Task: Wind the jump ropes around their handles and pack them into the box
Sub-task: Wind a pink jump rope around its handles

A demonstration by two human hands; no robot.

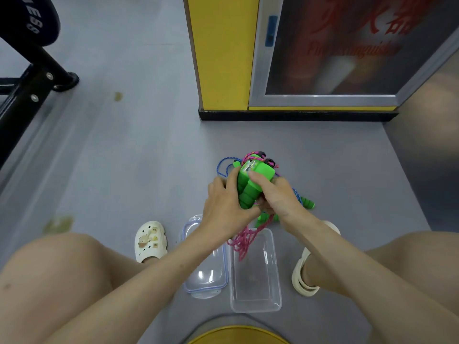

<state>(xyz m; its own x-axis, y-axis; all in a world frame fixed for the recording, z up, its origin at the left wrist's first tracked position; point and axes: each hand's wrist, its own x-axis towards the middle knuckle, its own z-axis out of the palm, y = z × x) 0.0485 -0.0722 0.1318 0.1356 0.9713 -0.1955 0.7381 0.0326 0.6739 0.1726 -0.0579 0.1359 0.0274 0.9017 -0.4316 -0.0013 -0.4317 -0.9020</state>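
Two green jump-rope handles [250, 181] are held together above the floor, with pink cord wrapped at their top. My left hand [227, 207] grips them from the left and my right hand [272, 194] grips them from the right, thumb on the upper block. A bundle of pink rope [242, 240] hangs from them down over the clear plastic box [255, 305]. Behind my hands lies a blue rope [222, 166], and another green handle [308, 203] lies on the floor to the right. The box holds nothing that I can see.
The clear lid with a blue rim [206, 281] lies left of the box. My feet in white sandals [150, 240] flank them. A yellow pillar and cabinet door [223, 58] stand ahead, black gym equipment [29, 78] at far left, a yellow seat edge [236, 336] below.
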